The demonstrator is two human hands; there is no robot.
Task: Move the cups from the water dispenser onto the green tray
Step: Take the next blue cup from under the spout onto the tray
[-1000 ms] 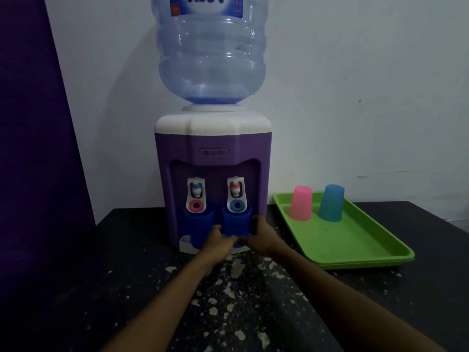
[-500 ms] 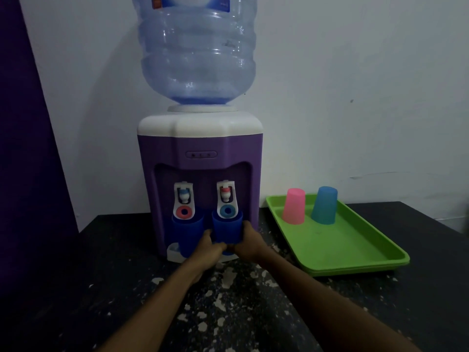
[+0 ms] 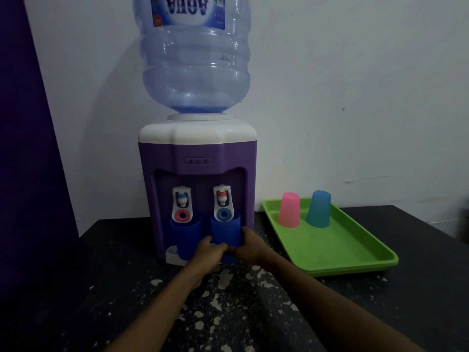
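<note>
Two dark blue cups stand upright under the taps of the purple water dispenser (image 3: pixel 198 153). The right cup (image 3: pixel 225 231) sits under the right tap, and both my hands wrap its lower part: my left hand (image 3: pixel 209 251) from the left, my right hand (image 3: pixel 250 246) from the right. The left cup (image 3: pixel 186 237) stands free under the left tap on the white drip tray. The green tray (image 3: pixel 350 252) lies to the right of the dispenser.
A pink cup (image 3: pixel 289 210) and a light blue cup (image 3: pixel 318 209) stand upside down at the tray's far end. A large water bottle (image 3: pixel 195 59) tops the dispenser. The dark speckled table (image 3: pixel 228 313) runs to a white wall; a purple surface stands at the left.
Both hands have stayed wrapped on the right blue cup, which looks slightly raised. The head camera has shifted, so the scene sits differently in the frame.
</note>
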